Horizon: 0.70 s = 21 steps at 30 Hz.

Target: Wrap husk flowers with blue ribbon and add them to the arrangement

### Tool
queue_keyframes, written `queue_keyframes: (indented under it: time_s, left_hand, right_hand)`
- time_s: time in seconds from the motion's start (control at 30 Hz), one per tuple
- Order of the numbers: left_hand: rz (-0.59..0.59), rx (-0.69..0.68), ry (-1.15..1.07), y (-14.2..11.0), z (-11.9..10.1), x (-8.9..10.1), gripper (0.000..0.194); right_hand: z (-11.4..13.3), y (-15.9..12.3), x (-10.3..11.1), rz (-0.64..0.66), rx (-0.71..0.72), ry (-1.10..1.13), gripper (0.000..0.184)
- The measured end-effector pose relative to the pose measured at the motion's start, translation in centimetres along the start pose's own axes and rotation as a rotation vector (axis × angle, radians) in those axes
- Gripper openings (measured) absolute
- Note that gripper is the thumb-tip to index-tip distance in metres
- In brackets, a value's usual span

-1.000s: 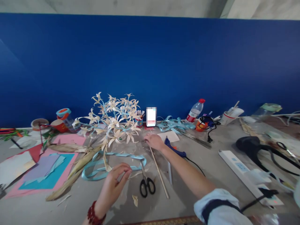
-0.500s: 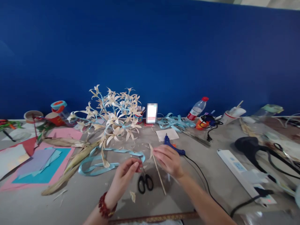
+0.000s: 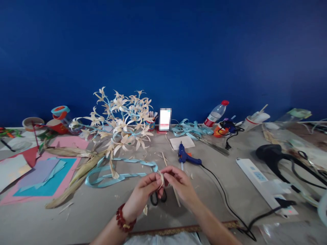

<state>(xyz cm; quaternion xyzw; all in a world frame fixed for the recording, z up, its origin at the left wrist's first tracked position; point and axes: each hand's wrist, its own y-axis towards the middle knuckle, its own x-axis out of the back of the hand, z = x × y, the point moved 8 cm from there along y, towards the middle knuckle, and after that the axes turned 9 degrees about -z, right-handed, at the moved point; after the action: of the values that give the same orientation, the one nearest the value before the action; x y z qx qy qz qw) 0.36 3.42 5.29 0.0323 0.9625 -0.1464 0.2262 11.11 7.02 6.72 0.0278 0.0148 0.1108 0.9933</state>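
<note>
Both my hands meet over the middle of the table. My left hand [image 3: 149,189] pinches a small curved pale petal [image 3: 161,180], which looks like a piece of dried husk. My right hand [image 3: 178,182] has its fingertips closed at the petal's right edge. Beneath my hands lie black-handled scissors [image 3: 154,199], mostly covered. A thin wooden stick [image 3: 164,156] runs under my right hand. A light blue ribbon [image 3: 98,183] loops to the left. Behind it stands a bunch of pale husk flowers [image 3: 122,105] with blue-wrapped stems.
A blue glue gun [image 3: 187,157] lies right of my hands, its cord trailing forward. Further right are a white power strip [image 3: 255,177] and a tilted bottle [image 3: 216,114]. Coloured paper [image 3: 41,180] and dried husks [image 3: 76,183] lie left. A phone [image 3: 165,119] stands at the back.
My right hand came back from the far middle of the table with the pale petal and brought it to my left hand. The left hand moved right and now pinches it. The view tilted down.
</note>
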Motion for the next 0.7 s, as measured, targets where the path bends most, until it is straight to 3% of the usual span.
queue_keyframes:
  time_s: [0.13, 0.2, 0.3, 0.43, 0.7]
  left_hand:
    - [0.024, 0.061, -0.037, -0.2, 0.9, 0.0, 0.020]
    - [-0.005, 0.036, 0.005, -0.3, 0.8, 0.4, 0.020]
    - [-0.109, -0.116, 0.113, -0.5, -0.5, 1.5, 0.018]
    - [-0.152, -0.221, 0.236, -0.8, -1.4, 2.1, 0.015]
    - [-0.199, -0.195, 0.245, -1.0, -1.1, 2.5, 0.018]
  right_hand:
    - [-1.1, -0.7, -2.4, 0.163, -0.236, 0.320, 0.019]
    - [-1.6, -0.8, -2.5, 0.131, -0.292, 0.378, 0.022]
    - [-2.4, -0.7, -1.8, 0.015, -0.349, 0.374, 0.023]
    - [-2.9, -0.8, -1.6, -0.029, -0.369, 0.343, 0.022]
    - [-2.6, -0.5, -0.6, -0.059, -0.257, 0.247, 0.019]
